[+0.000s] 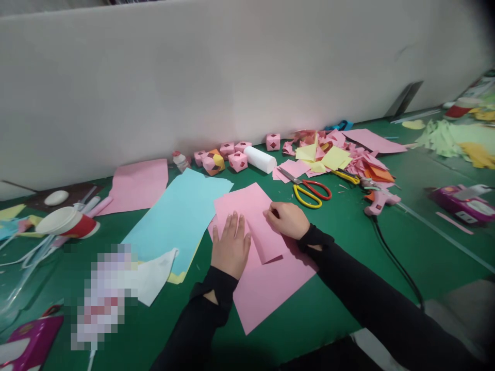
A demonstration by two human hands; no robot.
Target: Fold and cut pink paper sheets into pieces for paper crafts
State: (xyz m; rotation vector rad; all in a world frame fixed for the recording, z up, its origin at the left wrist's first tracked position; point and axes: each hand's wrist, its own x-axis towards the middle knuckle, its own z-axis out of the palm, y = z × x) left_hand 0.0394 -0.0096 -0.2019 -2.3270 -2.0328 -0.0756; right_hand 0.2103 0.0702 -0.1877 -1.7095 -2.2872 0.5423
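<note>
A sheet of pink paper (266,242) with its right part folded or curled over lies on a larger pink sheet (266,293). My left hand (231,245) rests flat on the upper sheet, fingers stretched out. At the fold's upper right, my right hand (288,219) is closed, its curled fingers gripping the paper's edge; the fingertips are partly hidden. Just beyond it lie scissors (309,191) with one red and one yellow handle. Left of the pink paper is a stack of light blue sheets (174,221).
Folded pink paper cubes (237,162) and a white roll (261,159) line the wall. Right of them are paper scraps (332,154) and a pink glue gun (381,200) with a black cord. A paper cup (67,222) lies at left; another pink sheet (139,185) is behind.
</note>
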